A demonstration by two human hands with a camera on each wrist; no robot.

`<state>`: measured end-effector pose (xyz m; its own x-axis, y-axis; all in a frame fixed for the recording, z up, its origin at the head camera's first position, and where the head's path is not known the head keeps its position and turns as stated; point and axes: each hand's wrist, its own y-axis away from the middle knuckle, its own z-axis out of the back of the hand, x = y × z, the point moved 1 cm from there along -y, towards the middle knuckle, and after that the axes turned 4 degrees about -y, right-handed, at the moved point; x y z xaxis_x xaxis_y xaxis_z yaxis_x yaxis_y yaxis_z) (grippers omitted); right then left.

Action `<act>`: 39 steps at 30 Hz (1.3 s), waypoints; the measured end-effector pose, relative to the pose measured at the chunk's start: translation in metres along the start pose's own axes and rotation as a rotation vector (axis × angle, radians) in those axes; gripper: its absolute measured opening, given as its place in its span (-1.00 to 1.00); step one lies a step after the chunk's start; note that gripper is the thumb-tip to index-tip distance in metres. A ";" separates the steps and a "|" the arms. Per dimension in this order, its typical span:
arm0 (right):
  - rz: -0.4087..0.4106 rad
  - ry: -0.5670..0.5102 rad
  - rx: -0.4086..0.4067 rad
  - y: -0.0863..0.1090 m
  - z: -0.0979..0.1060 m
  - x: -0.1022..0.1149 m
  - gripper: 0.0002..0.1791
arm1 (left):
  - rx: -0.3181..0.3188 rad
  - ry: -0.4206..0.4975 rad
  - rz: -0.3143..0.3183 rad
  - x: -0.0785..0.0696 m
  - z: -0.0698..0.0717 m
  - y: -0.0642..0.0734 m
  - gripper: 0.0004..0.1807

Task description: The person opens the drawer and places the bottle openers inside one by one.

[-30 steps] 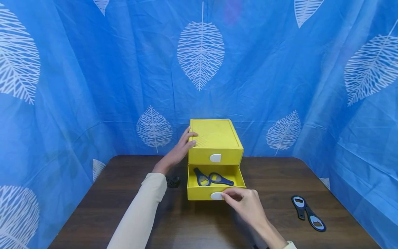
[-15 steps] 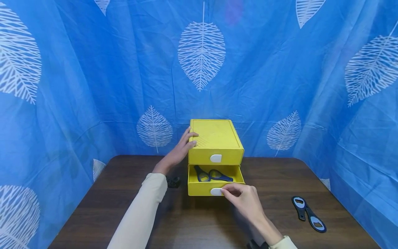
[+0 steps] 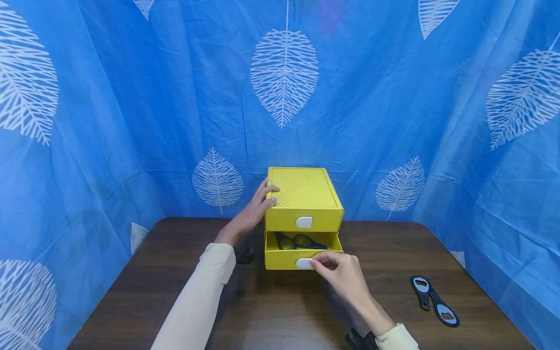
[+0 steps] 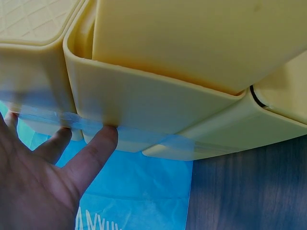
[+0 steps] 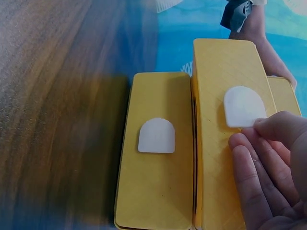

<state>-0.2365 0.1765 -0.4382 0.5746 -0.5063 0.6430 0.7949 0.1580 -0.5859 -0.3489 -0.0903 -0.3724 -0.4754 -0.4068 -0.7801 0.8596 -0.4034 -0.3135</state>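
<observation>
A yellow drawer unit (image 3: 302,187) stands at the table's back. My left hand (image 3: 249,214) rests on its left side, fingertips over the top edge; in the left wrist view, the extended fingers (image 4: 96,155) touch the side wall. Beneath the top drawer (image 3: 280,221), another drawer (image 3: 280,260) is partly pulled out. With thumb and fingertips, my right hand (image 3: 345,277) pinches the edge of its white handle (image 5: 244,106). Inside lie two dark bottle openers (image 3: 309,241), partly hidden by the drawer front. A lower drawer front (image 5: 153,187) shows closed in the right wrist view.
Two more bottle openers (image 3: 445,313) lie touching on the right of the brown wooden table (image 3: 271,316). A blue cloth with white leaf prints (image 3: 175,97) surrounds the table's back and sides.
The drawer has slid inward, away from me, with my right hand on its handle. The openers inside have gone further under the top tier. My left hand stays put.
</observation>
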 end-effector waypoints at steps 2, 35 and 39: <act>-0.006 0.000 0.003 -0.002 0.000 -0.001 -0.89 | 0.001 0.003 0.002 0.000 0.000 0.000 -0.45; -0.001 0.056 0.001 -0.029 -0.008 -0.012 -0.94 | 0.003 0.009 0.028 -0.001 -0.002 -0.001 -0.44; -0.003 0.067 0.004 -0.033 -0.009 -0.013 -0.90 | 0.006 0.010 0.026 -0.001 -0.002 -0.002 -0.44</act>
<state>-0.2718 0.1705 -0.4321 0.5579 -0.5622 0.6105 0.7976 0.1599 -0.5817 -0.3493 -0.0873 -0.3720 -0.4512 -0.4089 -0.7932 0.8705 -0.3975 -0.2902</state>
